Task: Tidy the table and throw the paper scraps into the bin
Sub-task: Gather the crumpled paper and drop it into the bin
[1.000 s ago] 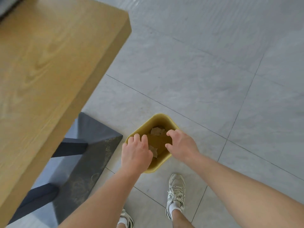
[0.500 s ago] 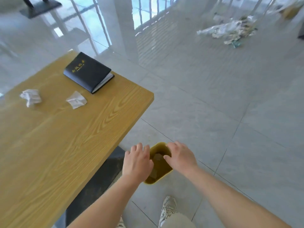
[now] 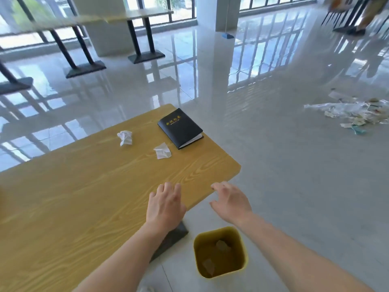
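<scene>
While left hand (image 3: 165, 204) and right hand (image 3: 231, 202) hover spread and empty at desk (image 3: 84, 197) edge, paper scraps (image 3: 125, 138) lie at 11 o'clock near notebook (image 3: 180, 127) | bin (image 3: 219, 229): floor, 5 o'clock | risk: light scraps dropped high may drift past bin

Head view, downward (forward too)

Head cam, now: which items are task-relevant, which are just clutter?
Job:
- crumpled scrap and flatter scrap, both on the table
- yellow bin on the floor, paper already inside
- black notebook, possibly for tidying

Lying about:
- litter pile on the floor, right
- far tables
</scene>
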The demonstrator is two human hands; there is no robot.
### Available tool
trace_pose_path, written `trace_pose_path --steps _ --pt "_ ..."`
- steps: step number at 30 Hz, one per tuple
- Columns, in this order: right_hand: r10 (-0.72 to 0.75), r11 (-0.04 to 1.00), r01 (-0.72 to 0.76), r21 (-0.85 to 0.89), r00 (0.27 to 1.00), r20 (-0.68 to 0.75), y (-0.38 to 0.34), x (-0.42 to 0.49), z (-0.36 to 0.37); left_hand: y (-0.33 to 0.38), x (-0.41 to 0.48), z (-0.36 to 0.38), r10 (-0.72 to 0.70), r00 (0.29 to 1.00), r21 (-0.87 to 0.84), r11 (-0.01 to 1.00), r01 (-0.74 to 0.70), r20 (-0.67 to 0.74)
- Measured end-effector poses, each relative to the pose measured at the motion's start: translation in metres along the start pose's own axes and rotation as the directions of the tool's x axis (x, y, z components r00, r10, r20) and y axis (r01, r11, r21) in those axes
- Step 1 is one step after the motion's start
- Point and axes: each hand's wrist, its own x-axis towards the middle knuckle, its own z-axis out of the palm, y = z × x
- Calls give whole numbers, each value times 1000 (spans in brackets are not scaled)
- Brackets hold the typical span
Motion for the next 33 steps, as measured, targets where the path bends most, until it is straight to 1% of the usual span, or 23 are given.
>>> trace_pose_path --steps 6,12,18,23,27,33 --pt "-124 992 123 -30 992 -17 -55 42 -9 -58 14 -26 -95 995 16 995 96 -41" --pt "-164 985 162 -56 986 -24 -110 94 -5 -120 51 -39 -140 988 14 990 141 -57" --pt "-90 994 90 -56 996 4 -161 143 12 -188 95 -40 -114 992 -12 993 113 -52" --pt "-26 998 28 -49 999 27 -189 171 28 -231 124 -34 -76 997 -31 997 75 -13" --pt "24 998 -20 -65 998 60 -198 185 40 -253 146 -27 -67 998 -66 996 68 7" --pt "92 991 -81 -104 990 104 -197 212 53 -273 176 -17 -55 999 -87 995 55 2"
